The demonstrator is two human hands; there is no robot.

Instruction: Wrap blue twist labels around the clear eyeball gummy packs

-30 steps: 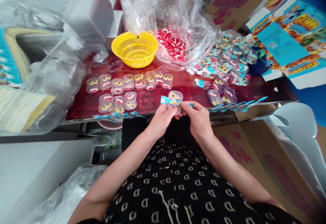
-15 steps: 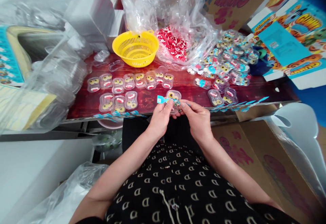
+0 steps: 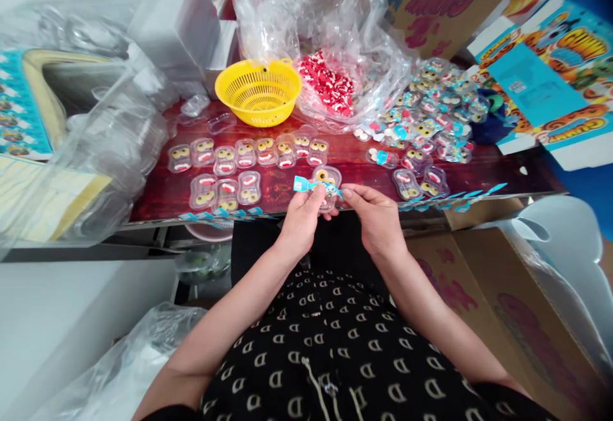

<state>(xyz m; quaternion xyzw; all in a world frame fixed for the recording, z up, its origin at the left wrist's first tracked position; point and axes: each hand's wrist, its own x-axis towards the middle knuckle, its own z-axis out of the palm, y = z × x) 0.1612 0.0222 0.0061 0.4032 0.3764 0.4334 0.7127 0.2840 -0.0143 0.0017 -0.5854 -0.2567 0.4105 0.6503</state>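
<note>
One clear plastic pack, blue printed label lying across its waist, is held at the front edge of the dark red table, left hand gripping it with thumb over the label, right hand pinching the label's right end between thumb and forefinger.

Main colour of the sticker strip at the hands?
The sticker strip is mainly light blue; head view.

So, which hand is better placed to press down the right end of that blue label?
Probably the right hand: its thumb is at that end, while the left hand holds the clear container, thumb on the label.
</note>
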